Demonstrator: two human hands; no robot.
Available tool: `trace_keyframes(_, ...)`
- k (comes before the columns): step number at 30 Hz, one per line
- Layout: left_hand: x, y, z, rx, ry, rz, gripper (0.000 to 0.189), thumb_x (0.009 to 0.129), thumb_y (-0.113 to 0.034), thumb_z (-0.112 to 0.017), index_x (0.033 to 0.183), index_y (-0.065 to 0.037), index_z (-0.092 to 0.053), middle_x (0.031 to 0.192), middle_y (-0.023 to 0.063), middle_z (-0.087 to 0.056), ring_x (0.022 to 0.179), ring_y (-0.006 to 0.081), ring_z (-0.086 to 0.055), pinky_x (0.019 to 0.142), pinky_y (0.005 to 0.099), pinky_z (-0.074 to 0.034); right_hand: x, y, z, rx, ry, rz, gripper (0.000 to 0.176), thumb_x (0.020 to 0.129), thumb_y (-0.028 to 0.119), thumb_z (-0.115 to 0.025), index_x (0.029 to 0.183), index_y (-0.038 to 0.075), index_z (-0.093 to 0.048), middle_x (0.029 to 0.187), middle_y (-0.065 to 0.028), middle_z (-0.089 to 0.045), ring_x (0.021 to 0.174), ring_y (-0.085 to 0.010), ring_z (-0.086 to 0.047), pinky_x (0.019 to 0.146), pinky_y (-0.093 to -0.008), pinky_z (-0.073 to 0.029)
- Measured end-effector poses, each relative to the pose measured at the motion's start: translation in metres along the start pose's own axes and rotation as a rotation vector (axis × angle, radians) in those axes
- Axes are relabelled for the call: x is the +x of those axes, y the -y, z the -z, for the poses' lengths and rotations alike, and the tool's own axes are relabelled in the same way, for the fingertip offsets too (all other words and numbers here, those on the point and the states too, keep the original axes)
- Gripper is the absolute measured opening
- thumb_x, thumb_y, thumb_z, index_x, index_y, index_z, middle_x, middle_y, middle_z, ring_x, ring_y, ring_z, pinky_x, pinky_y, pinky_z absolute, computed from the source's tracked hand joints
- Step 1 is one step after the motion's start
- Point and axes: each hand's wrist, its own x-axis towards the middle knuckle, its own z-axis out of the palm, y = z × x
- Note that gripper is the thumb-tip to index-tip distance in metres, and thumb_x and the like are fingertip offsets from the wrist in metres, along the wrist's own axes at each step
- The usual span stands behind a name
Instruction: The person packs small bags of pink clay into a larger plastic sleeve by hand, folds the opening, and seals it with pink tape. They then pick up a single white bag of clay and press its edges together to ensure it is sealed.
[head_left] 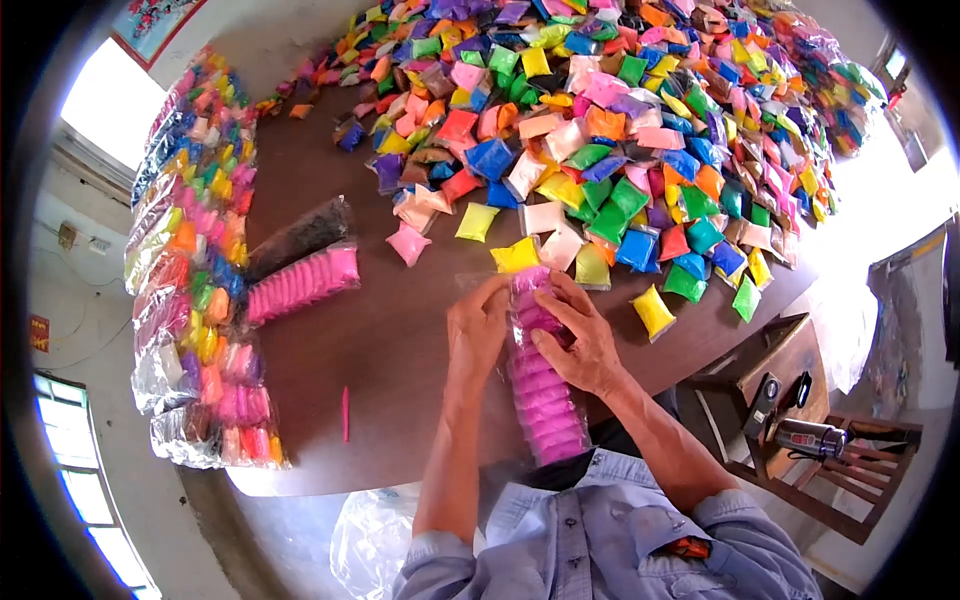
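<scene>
A long clear plastic bag [545, 400] filled with a row of pink-purple packets lies at the front of the table, running toward my body. At its far end my left hand [478, 325] pinches the left edge of the plastic. My right hand [578, 335] rests on the right side of the same bag, fingers curled over its upper packets. A yellow packet [515, 256] lies just beyond the bag's far end. To the left are another filled bag of pink packets [303, 284] and a dark clear-wrapped bag [300, 238] behind it.
A large heap of colourful packets [610, 130] covers the far side of the brown table [390, 350]. Stacked filled bags [195, 290] line the left edge. A pink pen-like stick [346, 414] lies nearby. At right, a wooden chair [850, 470] holds a metal flask [810, 438].
</scene>
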Motion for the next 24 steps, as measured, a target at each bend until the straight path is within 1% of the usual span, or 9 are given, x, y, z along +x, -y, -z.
trace_keyframes(4, -0.013, -0.005, 0.01, -0.03, -0.056, -0.152, 0.025, 0.102, -0.007, -0.068, 0.127, -0.001, -0.072, 0.106, 0.0168, -0.078, 0.088, 0.0205, -0.075, 0.08, 0.0332, -0.058, 0.0, 0.003, -0.001, -0.062, -0.037, -0.003, 0.05, 0.087, 0.018, -0.08, 0.135, 0.005, -0.07, 0.156, -0.0233, -0.054, 0.139, -0.0398, -0.059, 0.114, -0.0431, -0.049)
trace_keyframes(6, -0.037, -0.009, 0.024, 0.112, -0.193, -0.249, 0.03, 0.102, -0.01, -0.071, 0.131, -0.002, -0.069, 0.109, 0.0182, -0.076, 0.09, 0.0224, -0.076, 0.079, 0.0344, -0.06, -0.001, 0.005, -0.002, -0.052, -0.045, -0.015, 0.05, 0.088, 0.018, -0.079, 0.135, 0.004, -0.07, 0.154, -0.0226, -0.055, 0.14, -0.0391, -0.058, 0.115, -0.0435, -0.048)
trace_keyframes(10, -0.107, -0.03, 0.037, 0.201, -0.17, -0.166, 0.033, 0.098, -0.016, -0.077, 0.127, -0.001, -0.069, 0.105, 0.0191, -0.076, 0.09, 0.0272, -0.077, 0.078, 0.0371, -0.061, -0.001, 0.003, -0.005, -0.065, -0.071, -0.001, 0.048, 0.091, 0.02, -0.076, 0.135, 0.004, -0.07, 0.151, -0.0223, -0.058, 0.139, -0.0387, -0.059, 0.115, -0.0437, -0.048)
trace_keyframes(12, -0.139, -0.034, 0.024, 0.205, -0.108, -0.101, 0.038, 0.095, -0.02, -0.08, 0.123, 0.001, -0.068, 0.101, 0.0227, -0.074, 0.09, 0.0412, -0.073, 0.079, 0.0463, -0.06, -0.001, 0.005, -0.006, -0.079, -0.077, 0.028, 0.046, 0.092, 0.022, -0.075, 0.134, 0.003, -0.071, 0.149, -0.0234, -0.06, 0.136, -0.0396, -0.06, 0.113, -0.0433, -0.049)
trace_keyframes(13, -0.149, -0.039, 0.02, 0.139, -0.088, -0.083, 0.037, 0.094, -0.021, -0.081, 0.12, 0.002, -0.067, 0.097, 0.0222, -0.073, 0.083, 0.0411, -0.072, 0.073, 0.0467, -0.059, -0.002, 0.006, -0.006, -0.058, -0.093, 0.024, 0.046, 0.093, 0.023, -0.075, 0.134, 0.003, -0.071, 0.148, -0.0237, -0.061, 0.135, -0.04, -0.061, 0.113, -0.0435, -0.049)
trace_keyframes(16, -0.163, -0.034, 0.005, 0.146, -0.181, -0.153, 0.035, 0.095, -0.02, -0.081, 0.118, 0.002, -0.067, 0.093, 0.0219, -0.071, 0.08, 0.0399, -0.072, 0.069, 0.0468, -0.057, -0.005, 0.007, -0.008, -0.074, -0.119, 0.067, 0.046, 0.094, 0.025, -0.075, 0.134, 0.001, -0.07, 0.145, -0.025, -0.062, 0.133, -0.0412, -0.062, 0.112, -0.044, -0.05)
trace_keyframes(17, -0.166, -0.031, 0.003, 0.124, -0.195, -0.138, 0.029, 0.095, -0.015, -0.079, 0.117, 0.001, -0.068, 0.092, 0.023, -0.071, 0.08, 0.0423, -0.071, 0.069, 0.0466, -0.058, -0.006, 0.007, -0.008, -0.072, -0.125, 0.057, 0.047, 0.094, 0.025, -0.075, 0.134, 0.0, -0.07, 0.144, -0.0255, -0.062, 0.133, -0.0414, -0.062, 0.112, -0.0441, -0.049)
trace_keyframes(20, -0.169, -0.029, 0.01, 0.146, -0.16, -0.15, 0.022, 0.097, -0.011, -0.074, 0.116, 0.0, -0.071, 0.097, 0.0248, -0.072, 0.083, 0.0466, -0.071, 0.071, 0.0484, -0.058, -0.015, 0.016, -0.008, -0.108, -0.142, 0.03, 0.049, 0.095, 0.027, -0.075, 0.135, -0.001, -0.069, 0.144, -0.0265, -0.062, 0.133, -0.0419, -0.061, 0.113, -0.0445, -0.049)
trace_keyframes(24, -0.164, -0.01, 0.035, 0.157, -0.177, -0.164, 0.019, 0.097, -0.011, -0.072, 0.113, -0.001, -0.074, 0.103, 0.0249, -0.075, 0.091, 0.0431, -0.075, 0.079, 0.0432, -0.06, -0.038, 0.027, -0.003, -0.154, -0.083, -0.078, 0.051, 0.095, 0.028, -0.075, 0.136, -0.002, -0.068, 0.146, -0.0276, -0.06, 0.137, -0.0422, -0.057, 0.114, -0.0453, -0.047)
